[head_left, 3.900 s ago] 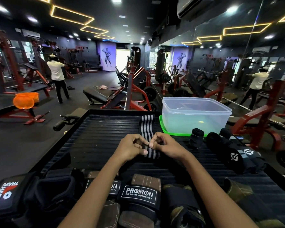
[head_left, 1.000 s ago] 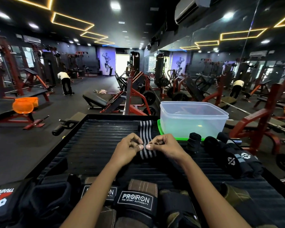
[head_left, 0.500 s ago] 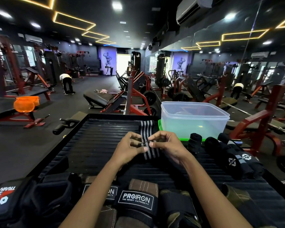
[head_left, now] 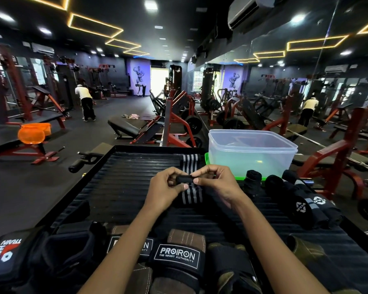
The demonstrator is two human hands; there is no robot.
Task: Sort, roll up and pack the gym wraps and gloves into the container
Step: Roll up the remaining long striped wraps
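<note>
I see both hands mid-tray: left hand (head_left: 165,188) and right hand (head_left: 216,183) pinch small black roll at near end of striped wrap (head_left: 190,161), rest flat on ribbed tray (head_left: 119,187). Clear tub (head_left: 251,154) far right, looks empty, on green lid (head_left: 206,159). Rolled wraps (head_left: 252,180) beside it. Gloves (head_left: 176,256) near edge.

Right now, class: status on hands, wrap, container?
Both hands pinching striped wrap, roll barely started. Container open, empty. Nothing blocking.
</note>
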